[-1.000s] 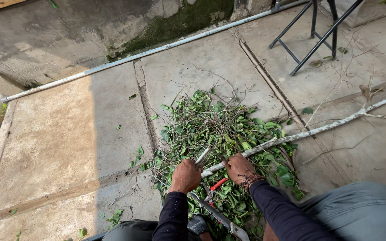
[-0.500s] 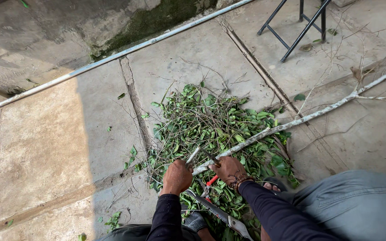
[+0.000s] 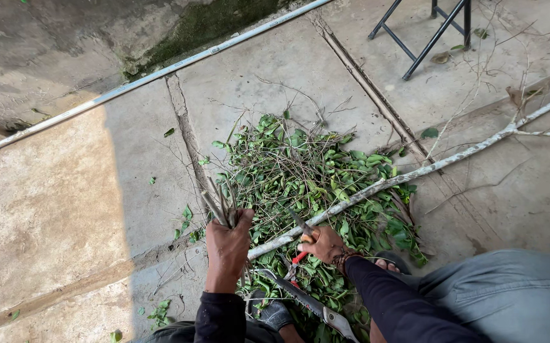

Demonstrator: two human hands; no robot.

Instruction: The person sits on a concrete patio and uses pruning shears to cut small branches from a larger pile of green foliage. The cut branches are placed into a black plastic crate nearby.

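While the left hand grips a small bundle of cut twigs tight in its fist, the right hand is closed round red-handled pruning shears, blades resting against the long pale branch lying across the leaf pile. Risks here: the shears could slip off the bark toward the left wrist, and a saw lies just under both forearms.

Rough, matt concrete floor, cracked and stained. On it, a pale branch with chalky, mottled bark lies beside glossy green leaves. Near that branch, pruning shears show dull metal blades, red plastic grips.
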